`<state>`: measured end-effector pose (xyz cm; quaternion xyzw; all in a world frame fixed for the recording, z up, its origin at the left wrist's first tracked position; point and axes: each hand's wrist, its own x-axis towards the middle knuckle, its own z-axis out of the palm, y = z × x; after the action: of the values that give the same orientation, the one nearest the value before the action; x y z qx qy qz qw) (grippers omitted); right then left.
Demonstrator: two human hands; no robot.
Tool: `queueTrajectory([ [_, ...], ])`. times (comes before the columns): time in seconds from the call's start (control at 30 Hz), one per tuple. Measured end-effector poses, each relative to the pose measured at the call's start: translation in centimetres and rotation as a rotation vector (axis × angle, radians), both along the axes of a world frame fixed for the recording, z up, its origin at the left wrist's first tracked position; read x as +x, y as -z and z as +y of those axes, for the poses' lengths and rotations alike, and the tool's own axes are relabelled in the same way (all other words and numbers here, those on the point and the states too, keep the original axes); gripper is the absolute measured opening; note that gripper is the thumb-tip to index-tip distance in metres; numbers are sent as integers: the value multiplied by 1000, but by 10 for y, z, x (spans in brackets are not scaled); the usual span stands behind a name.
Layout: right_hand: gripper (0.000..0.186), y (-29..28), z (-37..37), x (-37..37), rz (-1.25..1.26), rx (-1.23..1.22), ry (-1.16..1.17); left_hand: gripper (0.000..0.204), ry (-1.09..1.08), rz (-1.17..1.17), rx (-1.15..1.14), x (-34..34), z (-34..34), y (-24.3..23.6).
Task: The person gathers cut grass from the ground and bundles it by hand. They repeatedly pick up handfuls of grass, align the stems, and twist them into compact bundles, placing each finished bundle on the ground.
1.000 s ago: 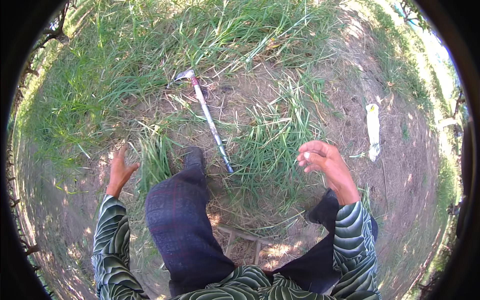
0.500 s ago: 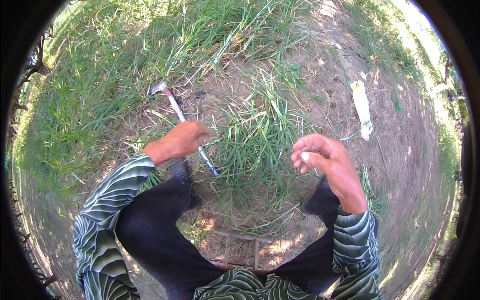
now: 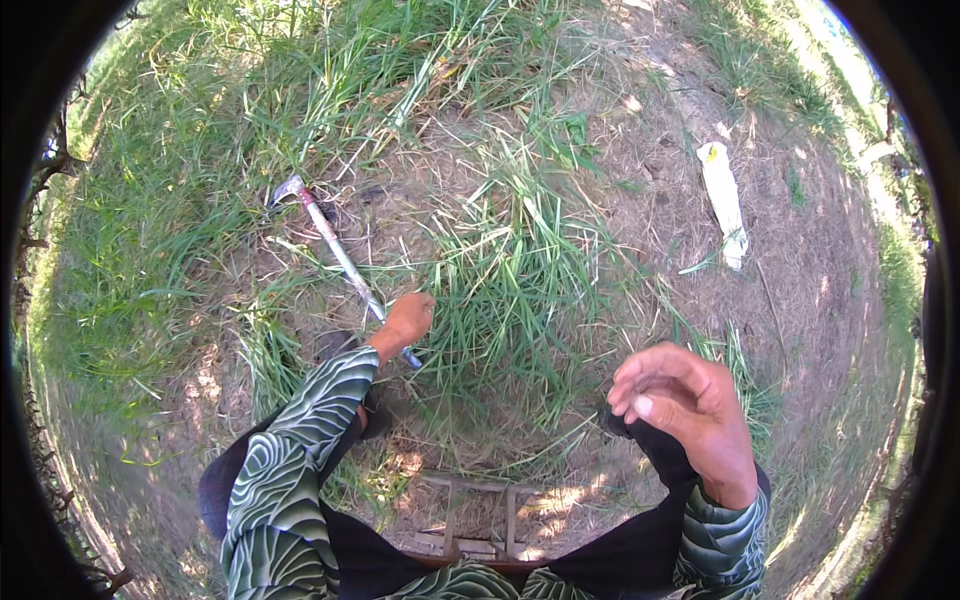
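A loose heap of long cut green grass [image 3: 515,270] lies on the ground between my feet. My left hand [image 3: 408,318] is at the heap's left edge, its fingers curled closed; whatever is in them is hidden. Beneath that hand passes the handle of a sickle-like tool [image 3: 338,252], its metal head at the far left end and its blue tip nearest me. My right hand [image 3: 688,408] is held up over my right knee, apart from the grass. Its fingers are bent, with a gap to the thumb, and nothing shows between them.
A white elongated bundle [image 3: 723,205] with a yellow spot lies on the bare soil at the right. Taller grass [image 3: 200,150] grows at the far left. Between my legs is a low wooden frame [image 3: 480,500].
My left hand has come down toward me and right, to the heap's edge. The right hand has drawn back toward my knee. My left leg has shifted outward.
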<state>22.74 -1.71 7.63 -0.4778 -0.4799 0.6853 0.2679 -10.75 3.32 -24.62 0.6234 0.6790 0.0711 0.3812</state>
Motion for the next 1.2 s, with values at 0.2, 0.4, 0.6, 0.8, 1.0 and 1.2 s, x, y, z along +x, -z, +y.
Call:
queueTrajectory([
  [0.2, 22, 5, 1, -1, -57, -17, -11, 45, -476, -196, -29, -13, -19, 76],
  [0.4, 21, 10, 7, -10, -104, -39, -48, 63, -410, -364, -210, 8, -12, 45],
  [0.6, 21, 25, 11, -22, -129, -91, -73, 73, -480, -61, -21, 31, -1, 47],
  [0.8, 19, 52, 8, -35, -203, -117, -209, 80, -463, -193, -108, 64, 17, 53],
  [1.0, 22, 132, 24, -15, -453, 39, -513, 54, -470, -282, -157, 65, 16, 71],
  [1.2, 39, 213, 73, -16, -888, 289, -613, 44, -757, -640, -176, 62, 22, 65],
])
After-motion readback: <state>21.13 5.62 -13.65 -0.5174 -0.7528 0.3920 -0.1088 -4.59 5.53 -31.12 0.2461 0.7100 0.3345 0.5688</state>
